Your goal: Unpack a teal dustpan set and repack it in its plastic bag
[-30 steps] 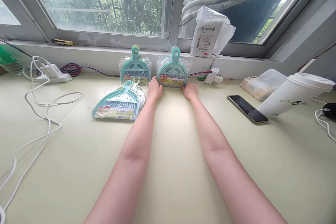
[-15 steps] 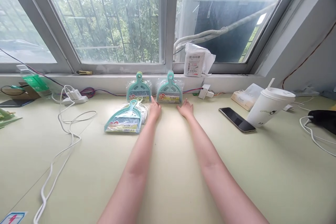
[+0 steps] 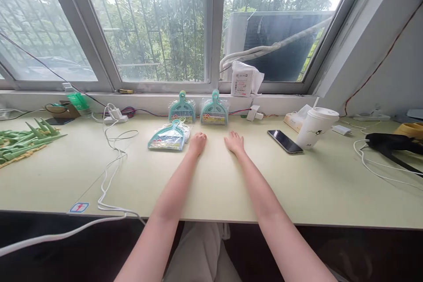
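My left hand (image 3: 198,143) rests on the table with its fingers curled in, and I see nothing in it. Spread flat on the table, my right hand (image 3: 235,142) holds nothing. Beyond the hands, two teal dustpan-and-brush sets in clear wrap lean upright against the wall: a left set (image 3: 182,108) and a right set (image 3: 214,109). Neither hand touches them. Left of my left hand lies another wrapped teal dustpan set (image 3: 168,136), with a white-handled one (image 3: 184,128) partly hidden behind it.
A black phone (image 3: 284,142), a white cup with a straw (image 3: 317,128) and a tissue pack (image 3: 295,118) stand at right. White cables (image 3: 112,152) run across the left side, near a power strip (image 3: 115,119) and green leafy stalks (image 3: 26,143). A wrapped package (image 3: 243,81) sits on the sill.
Both hands have drawn back from the two upright dustpan sets toward me. The left fingers have curled in; the right fingers lie flat. The view has tilted down, showing the table's front edge.
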A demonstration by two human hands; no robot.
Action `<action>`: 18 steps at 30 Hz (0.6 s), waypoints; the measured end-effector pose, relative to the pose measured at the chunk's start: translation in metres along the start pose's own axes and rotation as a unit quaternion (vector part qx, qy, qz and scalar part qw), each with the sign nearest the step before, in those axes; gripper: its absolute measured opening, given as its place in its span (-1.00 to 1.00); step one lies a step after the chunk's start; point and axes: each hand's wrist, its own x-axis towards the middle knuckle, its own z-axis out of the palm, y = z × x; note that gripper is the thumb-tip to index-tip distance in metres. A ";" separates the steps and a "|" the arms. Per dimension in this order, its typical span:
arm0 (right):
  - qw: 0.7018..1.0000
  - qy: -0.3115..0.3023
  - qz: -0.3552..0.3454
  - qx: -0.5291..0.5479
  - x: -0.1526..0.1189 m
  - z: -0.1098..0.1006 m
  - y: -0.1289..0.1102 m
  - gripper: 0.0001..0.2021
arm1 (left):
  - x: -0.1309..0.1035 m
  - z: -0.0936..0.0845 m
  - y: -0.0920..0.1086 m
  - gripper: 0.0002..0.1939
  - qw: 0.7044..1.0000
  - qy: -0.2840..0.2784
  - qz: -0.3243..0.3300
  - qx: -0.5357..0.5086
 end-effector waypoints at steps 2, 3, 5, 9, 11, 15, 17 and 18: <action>1.000 0.001 0.010 0.000 -0.015 -0.001 0.001 -0.37 | -0.014 -0.009 0.004 -0.58 0.999 0.032 -0.006 0.034; 1.000 0.003 0.014 0.000 -0.022 -0.002 0.002 -0.37 | -0.021 -0.013 0.005 -0.55 0.997 0.060 -0.017 0.051; 1.000 0.007 0.019 -0.001 -0.035 -0.004 0.002 -0.38 | -0.033 -0.022 0.002 -0.51 0.988 0.119 -0.054 0.079; 1.000 0.017 0.021 0.003 -0.053 -0.006 0.004 -0.41 | -0.051 -0.032 -0.011 -0.43 0.969 0.104 -0.201 0.100; 0.999 0.029 0.020 0.008 -0.056 -0.007 0.004 -0.43 | -0.056 -0.033 -0.015 -0.41 0.964 0.066 -0.238 0.103; 0.999 0.035 0.020 0.021 -0.057 -0.009 0.004 -0.47 | -0.056 -0.036 -0.011 -0.51 0.969 0.050 -0.214 0.112; 0.999 0.037 0.020 0.025 -0.056 -0.010 0.004 -0.48 | -0.055 -0.038 -0.006 -0.56 0.976 0.055 -0.185 0.102; 0.999 0.041 0.021 0.026 -0.055 -0.010 0.003 -0.49 | -0.054 -0.039 -0.003 -0.58 0.979 0.056 -0.169 0.095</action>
